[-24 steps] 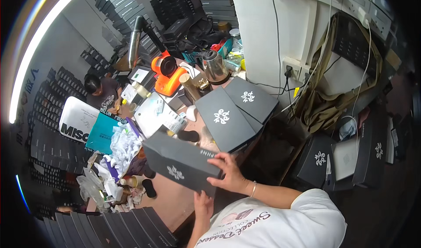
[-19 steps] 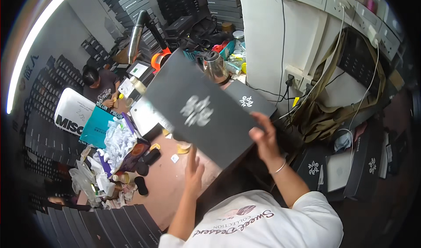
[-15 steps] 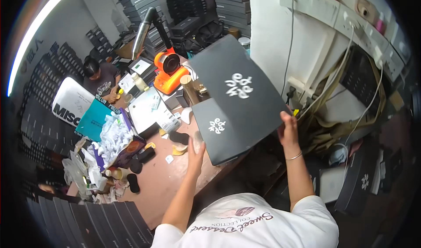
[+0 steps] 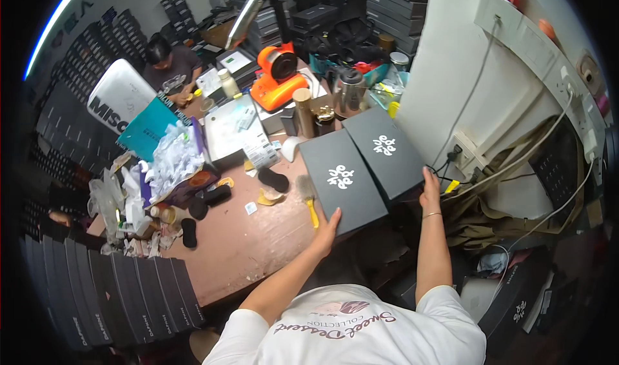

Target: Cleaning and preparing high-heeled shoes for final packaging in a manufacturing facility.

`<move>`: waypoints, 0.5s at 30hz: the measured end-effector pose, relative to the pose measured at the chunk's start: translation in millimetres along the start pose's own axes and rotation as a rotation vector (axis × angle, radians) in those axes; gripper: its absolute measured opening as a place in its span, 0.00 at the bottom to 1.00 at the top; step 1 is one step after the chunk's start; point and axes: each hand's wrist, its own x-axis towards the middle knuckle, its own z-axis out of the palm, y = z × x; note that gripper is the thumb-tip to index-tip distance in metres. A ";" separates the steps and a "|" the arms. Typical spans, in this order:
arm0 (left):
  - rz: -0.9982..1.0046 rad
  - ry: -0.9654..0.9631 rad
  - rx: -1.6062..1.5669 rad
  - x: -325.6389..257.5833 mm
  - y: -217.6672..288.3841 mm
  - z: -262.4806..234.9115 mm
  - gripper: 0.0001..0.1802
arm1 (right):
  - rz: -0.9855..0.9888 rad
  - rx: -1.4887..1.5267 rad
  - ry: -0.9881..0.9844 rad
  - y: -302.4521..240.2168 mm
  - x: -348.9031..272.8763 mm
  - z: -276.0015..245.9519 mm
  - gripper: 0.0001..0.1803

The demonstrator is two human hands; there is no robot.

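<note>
Two dark grey lidded cardboard boxes with white flower-like marks lie side by side at the table's right end. My left hand [image 4: 329,229] holds the left box [image 4: 358,191] at its near left corner, thumb up against the lid. My right hand [image 4: 430,189] grips the right box [image 4: 403,162] by its near right corner, fingers hidden behind the edge. The right box sits slightly askew, partly against the left one. A yellow-handled brush [image 4: 311,211] lies just left of the left box, by my left hand.
An orange device [image 4: 278,93] with a metal nozzle, a brown canister [image 4: 303,113] and a glass jug [image 4: 349,91] stand behind the boxes. Black pads, crumpled paper and a white box [image 4: 235,129] occupy the left. Across the table sits a person [image 4: 171,65]. Cords hang at right.
The right box has come down from its raised, tilted position to lie beside the left box. My left hand has moved from beside the left box onto its corner. The view has shifted.
</note>
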 end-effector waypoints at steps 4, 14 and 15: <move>-0.302 -0.275 0.089 -2.5 -1.0 -35.7 0.53 | 0.062 -0.310 0.139 -39.3 -69.3 39.6 0.25; 0.042 -0.010 0.466 -213.4 -16.4 -191.4 0.26 | -0.159 -0.197 -1.294 -76.5 -410.0 269.8 0.13; 0.056 0.078 0.418 -235.5 -28.1 -204.1 0.26 | -0.155 -0.175 -1.457 -80.5 -456.9 297.4 0.16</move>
